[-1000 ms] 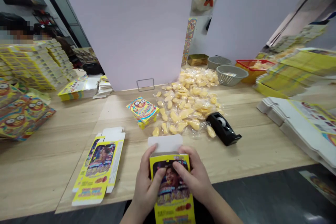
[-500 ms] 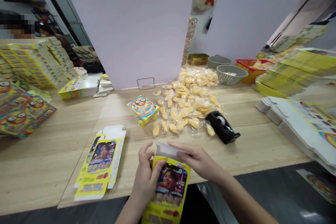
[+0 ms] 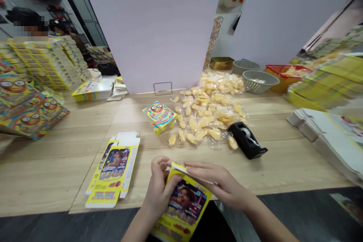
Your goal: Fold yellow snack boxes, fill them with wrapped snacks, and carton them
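Note:
A yellow printed carton point(image 3: 185, 206) is tilted at the near table edge, held between both hands. My left hand point(image 3: 160, 189) grips its left side, thumb on the printed front. My right hand point(image 3: 218, 183) lies with its fingers flat over the white top flap point(image 3: 179, 167), pressing it down. A flat unfolded carton point(image 3: 115, 170) of the same print lies on the table to the left. Beyond the hands lies a heap of yellow snack packets point(image 3: 208, 111), a small colourful cartoon box point(image 3: 160, 115) and a black tape dispenser point(image 3: 246, 140).
Stacks of flat yellow cartons stand at the far left point(image 3: 45, 64) and right point(image 3: 334, 87). Cartoon-print boxes point(image 3: 25, 111) pile at the left. Grey baskets point(image 3: 259, 81) and a red tray point(image 3: 285, 73) sit at the back right. A lilac board point(image 3: 159, 26) stands behind. Another person is at far left.
The carton has tilted to the left and its white top flap has folded down. My right hand moved from the carton's front to lie on top of the flap.

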Tool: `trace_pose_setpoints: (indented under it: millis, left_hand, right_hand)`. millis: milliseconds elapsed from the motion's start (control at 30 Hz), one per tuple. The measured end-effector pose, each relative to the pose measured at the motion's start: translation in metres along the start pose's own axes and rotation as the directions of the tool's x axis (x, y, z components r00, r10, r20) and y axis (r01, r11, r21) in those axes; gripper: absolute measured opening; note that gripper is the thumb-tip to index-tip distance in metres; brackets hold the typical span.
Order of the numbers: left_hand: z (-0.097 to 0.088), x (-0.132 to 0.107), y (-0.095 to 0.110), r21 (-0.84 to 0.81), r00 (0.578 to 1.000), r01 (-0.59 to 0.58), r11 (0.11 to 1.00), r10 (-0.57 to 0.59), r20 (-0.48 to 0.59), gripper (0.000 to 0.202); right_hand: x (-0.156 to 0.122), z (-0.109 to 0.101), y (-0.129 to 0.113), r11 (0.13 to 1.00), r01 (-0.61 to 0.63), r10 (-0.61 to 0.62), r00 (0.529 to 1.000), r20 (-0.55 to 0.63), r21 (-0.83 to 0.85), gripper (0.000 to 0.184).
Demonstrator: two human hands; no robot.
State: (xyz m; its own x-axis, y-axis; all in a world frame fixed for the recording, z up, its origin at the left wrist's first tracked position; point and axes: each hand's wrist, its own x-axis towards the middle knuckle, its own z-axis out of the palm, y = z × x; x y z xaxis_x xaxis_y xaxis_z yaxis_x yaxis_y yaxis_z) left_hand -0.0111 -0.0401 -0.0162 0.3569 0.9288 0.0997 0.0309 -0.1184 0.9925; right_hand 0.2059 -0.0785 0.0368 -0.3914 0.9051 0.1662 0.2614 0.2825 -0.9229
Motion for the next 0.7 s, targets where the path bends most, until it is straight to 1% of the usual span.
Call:
trace_pose_setpoints:
  millis: [33,67,100,167,233,267,300,367,433,467,500,600,700]
  left_hand:
    - [0.001,0.0,0.0,-0.025,1.0,0.024,0.999,-0.024,0.007,0.037]
    - [0.001,0.0,0.0,-0.028,0.999,0.036,0.999,-0.036,0.016,0.04]
    - [0.002,0.0,0.0,-0.013,0.999,0.046,0.999,-0.046,0.02,0.043]
    - [0.003,0.0,-0.001,0.036,0.999,0.052,0.998,-0.053,0.01,0.049]
    - [0.003,0.0,-0.002,0.082,0.999,0.041,0.996,-0.04,-0.006,0.053]
    - [0.002,-0.001,-0.002,0.103,0.999,0.03,0.994,-0.029,-0.012,0.053]
    - [0.002,-0.001,-0.002,0.125,1.0,0.017,0.992,-0.015,-0.021,0.051]
    - [0.0,-0.002,-0.002,0.176,0.999,0.003,0.984,0.004,-0.04,0.048]
    - [-0.001,-0.003,-0.001,0.221,0.998,0.012,0.975,0.0,-0.058,0.045]
    - [-0.001,-0.003,0.0,0.238,0.998,0.024,0.971,-0.009,-0.067,0.044]
    - [-0.002,-0.003,0.001,0.247,0.997,0.038,0.968,-0.021,-0.07,0.045]
    - [-0.001,-0.002,0.002,0.246,0.996,0.076,0.966,-0.06,-0.072,0.05]
    - [-0.002,-0.002,0.0,0.225,0.996,0.087,0.97,-0.082,-0.03,0.055]
  right_hand:
    - [-0.001,0.0,-0.004,1.0,0.013,-0.013,0.999,0.038,-0.008,0.037]
    - [0.0,0.0,-0.007,1.0,0.006,-0.006,0.999,0.05,0.001,0.037]
    - [0.001,0.001,-0.008,0.999,-0.021,0.02,0.999,0.037,0.026,0.035]
    - [0.005,0.004,-0.007,0.989,-0.112,0.115,0.993,-0.033,0.095,0.03]
    - [0.01,0.007,-0.003,0.963,-0.226,0.24,0.967,-0.087,0.147,0.028]
    - [0.012,0.008,-0.001,0.948,-0.272,0.288,0.954,-0.084,0.164,0.032]
    - [0.013,0.008,0.0,0.937,-0.301,0.315,0.947,-0.059,0.175,0.039]
    - [0.014,0.005,0.001,0.925,-0.315,0.314,0.949,0.038,0.211,0.047]
    - [0.013,0.001,-0.001,0.913,-0.306,0.279,0.951,0.134,0.27,0.048]
    - [0.013,-0.001,-0.002,0.906,-0.308,0.276,0.95,0.147,0.289,0.05]
    - [0.014,-0.002,-0.003,0.902,-0.315,0.287,0.948,0.137,0.294,0.051]
    - [0.017,-0.001,-0.003,0.924,-0.307,0.293,0.952,0.092,0.226,0.041]
    - [0.02,0.003,0.0,0.939,-0.293,0.276,0.955,0.111,0.182,0.04]
